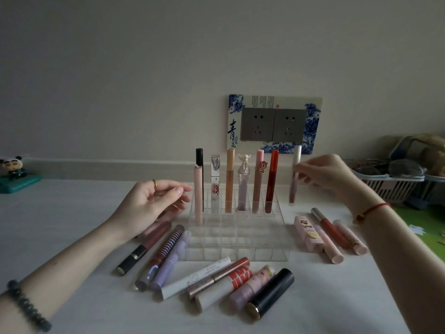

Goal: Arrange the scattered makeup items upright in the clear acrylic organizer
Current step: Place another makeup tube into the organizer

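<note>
The clear acrylic organizer (237, 239) stands mid-table with several tubes upright in its back row, among them a pale pink tube (198, 196) and a red tube (271, 182). My right hand (330, 177) pinches a slim clear-capped lip gloss (294, 179) upright, just right of the organizer. Left of the pink tube, my left hand (154, 203) hovers with loosely curled fingers that hold nothing. Scattered tubes lie flat on the table: a purple tube (168, 261) at left, a black tube (271, 295) in front, a pink box lipstick (308, 233) at right.
A wall socket with a blue-and-white frame (274, 124) sits behind the organizer. A white basket of clutter (395, 184) stands at far right. A panda figurine (14, 174) sits at far left. A green mat (426, 225) lies at the right edge.
</note>
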Demonstrator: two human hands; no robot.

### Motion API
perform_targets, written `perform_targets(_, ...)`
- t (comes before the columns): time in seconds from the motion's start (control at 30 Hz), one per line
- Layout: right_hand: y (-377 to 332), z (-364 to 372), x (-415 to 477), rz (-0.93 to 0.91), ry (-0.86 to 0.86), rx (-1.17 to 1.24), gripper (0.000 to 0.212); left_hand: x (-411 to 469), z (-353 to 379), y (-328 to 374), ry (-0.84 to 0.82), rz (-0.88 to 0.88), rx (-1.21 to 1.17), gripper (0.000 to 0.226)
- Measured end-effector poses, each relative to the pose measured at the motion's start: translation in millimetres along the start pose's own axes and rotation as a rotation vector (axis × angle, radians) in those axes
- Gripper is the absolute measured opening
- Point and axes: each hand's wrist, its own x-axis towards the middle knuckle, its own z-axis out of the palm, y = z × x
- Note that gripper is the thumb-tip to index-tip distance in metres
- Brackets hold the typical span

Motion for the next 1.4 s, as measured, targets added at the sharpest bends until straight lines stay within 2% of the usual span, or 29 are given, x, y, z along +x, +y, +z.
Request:
perform_targets(0.13,-33,-23,-16,-0.115,0.052,0.182,0.012,-3,5,12,-0.019,0.042,0.022,0.018)
perform_targets(0.27,-67,-16,-39,-0.221,-0.089,0.405,0.005,-3,18,25,-0.056,0.081,-0.007,0.017)
perform_targets(0.37,-79,10,-49,-0.297,-0.212,0.366,0.005,-2,32,35,-0.051,0.122,-0.030,0.018)
perform_targets(0.47,-79,38,-54,-0.379,-0.249,0.314,0.006,2,41,39,0.001,0.152,0.014,0.021)
perform_targets(0.73,-64,82,-52,-0.587,-0.071,0.191,0.008,4,39,30,0.055,0.111,0.075,0.027)
perform_targets(0.97,-50,98,-48,-0.590,-0.020,0.119,0.013,8,38,14,0.035,0.144,0.149,0.034)
perform_targets(1.4,-32,115,-48,-0.520,-0.061,0.059,0.014,10,40,-7,0.051,0.124,0.232,0.036)
